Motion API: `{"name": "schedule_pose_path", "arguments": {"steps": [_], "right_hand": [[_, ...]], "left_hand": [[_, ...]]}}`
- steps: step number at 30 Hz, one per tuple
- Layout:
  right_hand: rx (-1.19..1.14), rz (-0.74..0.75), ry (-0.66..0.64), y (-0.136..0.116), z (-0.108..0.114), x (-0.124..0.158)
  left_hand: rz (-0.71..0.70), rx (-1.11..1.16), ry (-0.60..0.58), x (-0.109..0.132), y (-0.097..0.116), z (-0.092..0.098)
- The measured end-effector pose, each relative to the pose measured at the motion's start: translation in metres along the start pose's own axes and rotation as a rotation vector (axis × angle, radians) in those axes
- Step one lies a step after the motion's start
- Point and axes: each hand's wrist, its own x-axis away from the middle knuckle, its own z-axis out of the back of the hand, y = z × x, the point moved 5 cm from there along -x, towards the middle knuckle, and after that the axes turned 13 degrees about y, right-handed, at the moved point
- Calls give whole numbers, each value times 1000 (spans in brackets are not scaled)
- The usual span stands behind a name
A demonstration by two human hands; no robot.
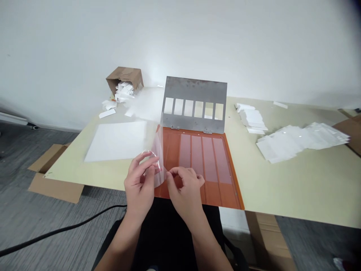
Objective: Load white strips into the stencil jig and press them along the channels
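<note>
Between my two hands is a clear plastic film [158, 145], curled and raised over the left side of an orange tray [210, 194]. My left hand [141, 178] grips the film with bent fingers. Close beside it, my right hand [184, 182] pinches the film's lower right edge between thumb and fingertip. Several pinkish strips [210, 160] lie in the tray's slots to the right of my hands. A grey metal plate [194, 88] with a row of rectangular windows is hinged to the tray's far edge and stands raised.
White sheets [115, 141] lie on the left of the table [284, 188]. Behind them a cardboard box [135, 75] spills white paper pieces [124, 92]. Rightward are a small stack of white cards [252, 118] and a fanned pile of clear-wrapped sheets [301, 139]. A black cable [70, 227] crosses at lower left.
</note>
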Motion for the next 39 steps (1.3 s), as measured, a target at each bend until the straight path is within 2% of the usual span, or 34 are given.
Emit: {"name": "schedule_pose_path", "arguments": {"steps": [4,9,12,25,32,39], "right_hand": [[17,-28,-7,1,-3,1],[15,-47,-5,5,-3,-1],[23,-56,6,7,-3,-3],[29,-87,-45,6,-9,1],[95,-95,-9,12,-10,0],[193,-14,31,10,-13,9]], "left_hand": [[-90,-108,-75,-1,2,1],[-184,-224,-265,-1,6,3],[-203,-290,-306,-3,2,7],[-48,-104,-171,-8,-17,8],[-19,-40,-89,-15,-18,15],[4,12,39,-14,-19,6]]}}
